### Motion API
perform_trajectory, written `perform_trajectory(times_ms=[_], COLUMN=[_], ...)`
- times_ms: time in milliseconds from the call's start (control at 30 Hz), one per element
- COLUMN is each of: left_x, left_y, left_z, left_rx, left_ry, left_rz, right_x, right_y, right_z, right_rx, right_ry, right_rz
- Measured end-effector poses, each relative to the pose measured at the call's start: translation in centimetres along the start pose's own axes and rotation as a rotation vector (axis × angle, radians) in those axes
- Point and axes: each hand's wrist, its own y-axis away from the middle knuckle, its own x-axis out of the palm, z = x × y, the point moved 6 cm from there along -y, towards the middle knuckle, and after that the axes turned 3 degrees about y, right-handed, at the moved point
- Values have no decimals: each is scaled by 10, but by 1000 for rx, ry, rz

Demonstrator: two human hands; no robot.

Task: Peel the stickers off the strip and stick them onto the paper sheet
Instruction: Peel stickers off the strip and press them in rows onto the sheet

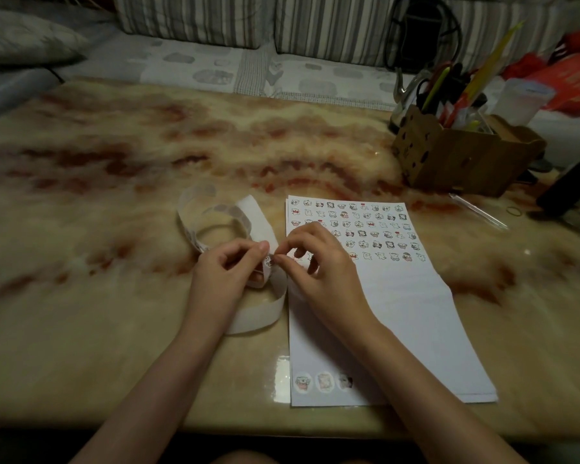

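A long white sticker strip curls in loops on the marble-patterned table, left of the white paper sheet. Several rows of small cartoon stickers cover the sheet's far half, and three round stickers sit at its near left corner. My left hand pinches the strip near its printed end. My right hand meets it from the right, thumb and forefinger pinched on a small sticker at the strip's edge. Whether the sticker is lifted off the backing I cannot tell.
A brown cardboard organiser full of pens and scissors stands at the back right. A clear pen and a rubber band lie near it, with a dark object at the right edge. A striped cushioned sofa runs behind the table.
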Motion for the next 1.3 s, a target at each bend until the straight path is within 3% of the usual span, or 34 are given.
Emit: perform_trajectory(times_ms=[167,300,400,533,1300], left_x=[0,1,2,4,6], left_y=[0,0,1,2,3], left_z=[2,1,1,0,1], left_rx=[-28,-4,-4,5,16], left_ry=[16,-32,-59,-93,-146], left_rz=[-11,-17,-11,2,33], right_x=[-8,-26,-37,-42,-24], right_y=[4,-5,-8,-6,-1], right_z=[4,-15,-37,-49,-61], right_rx=[30,299,520,629,612], right_ry=[-174,-387,-366,-277,-49], right_rz=[73,60,135,174,166])
